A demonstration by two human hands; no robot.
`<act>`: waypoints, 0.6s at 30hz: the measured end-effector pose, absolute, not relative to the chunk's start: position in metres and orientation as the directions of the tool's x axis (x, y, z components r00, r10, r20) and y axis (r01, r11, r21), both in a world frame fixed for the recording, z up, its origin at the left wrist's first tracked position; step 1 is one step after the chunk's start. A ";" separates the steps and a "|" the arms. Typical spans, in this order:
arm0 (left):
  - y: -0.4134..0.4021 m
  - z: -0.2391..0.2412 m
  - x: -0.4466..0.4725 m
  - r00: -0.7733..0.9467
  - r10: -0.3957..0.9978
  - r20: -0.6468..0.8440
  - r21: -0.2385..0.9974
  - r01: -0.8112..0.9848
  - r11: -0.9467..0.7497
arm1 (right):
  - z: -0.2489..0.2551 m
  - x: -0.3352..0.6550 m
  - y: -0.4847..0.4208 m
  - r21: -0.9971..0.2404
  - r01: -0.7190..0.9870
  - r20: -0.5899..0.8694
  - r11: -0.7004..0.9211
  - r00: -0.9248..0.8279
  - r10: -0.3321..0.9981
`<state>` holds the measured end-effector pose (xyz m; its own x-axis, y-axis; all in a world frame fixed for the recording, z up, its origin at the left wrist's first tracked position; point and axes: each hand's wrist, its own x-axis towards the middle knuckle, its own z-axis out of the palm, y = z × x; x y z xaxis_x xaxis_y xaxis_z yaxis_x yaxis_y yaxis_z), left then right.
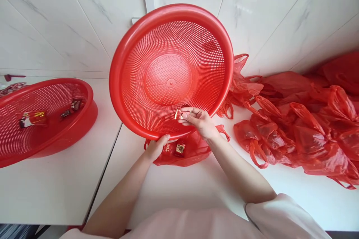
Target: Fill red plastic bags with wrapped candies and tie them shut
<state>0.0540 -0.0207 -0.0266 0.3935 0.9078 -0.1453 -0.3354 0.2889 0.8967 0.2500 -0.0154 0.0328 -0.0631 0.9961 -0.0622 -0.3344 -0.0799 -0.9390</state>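
A large red plastic colander basket (pixel 168 78) is tilted up, its opening facing me. My left hand (pixel 158 147) is closed on its near rim, thumb on top and the other fingers hidden beneath. Just inside the near right part of the basket, my right hand (pixel 200 121) pinches a small red and gold wrapped candy (pixel 181 114). Under the near rim lies a red plastic bag (pixel 193 153), partly covered by the basket. A gold and dark wrapped sweet (pixel 180 149) shows in that bag.
At the left stands a second red basket (pixel 67 142) with a few wrapped snacks (pixel 33 118) in it. Many filled red plastic bags (pixel 308 134) are heaped on the right side of the white table (pixel 56 190). A marbled tile wall (pixel 78 18) rises behind.
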 end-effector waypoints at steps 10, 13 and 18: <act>-0.009 -0.010 0.049 0.410 0.908 -0.088 0.872 -0.409 0.269 | 0.047 0.264 -0.022 -0.985 -0.114 -0.076 -0.131 -0.395 0.915; -0.005 -0.006 0.046 0.352 0.933 -0.074 0.858 -0.455 0.240 | 0.048 0.266 -0.027 -0.991 0.128 -0.094 -0.025 -0.566 0.819; 0.000 -0.002 0.042 0.222 0.973 -0.070 0.844 -0.507 0.176 | 0.032 0.256 -0.027 -0.883 0.422 -0.032 0.207 -0.493 0.869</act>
<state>0.0424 -0.0001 -0.0021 0.2216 0.9726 -0.0702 -0.5072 0.1764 0.8436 0.2560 -0.0272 0.0318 -0.4931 0.8693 -0.0325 0.4222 0.2065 -0.8827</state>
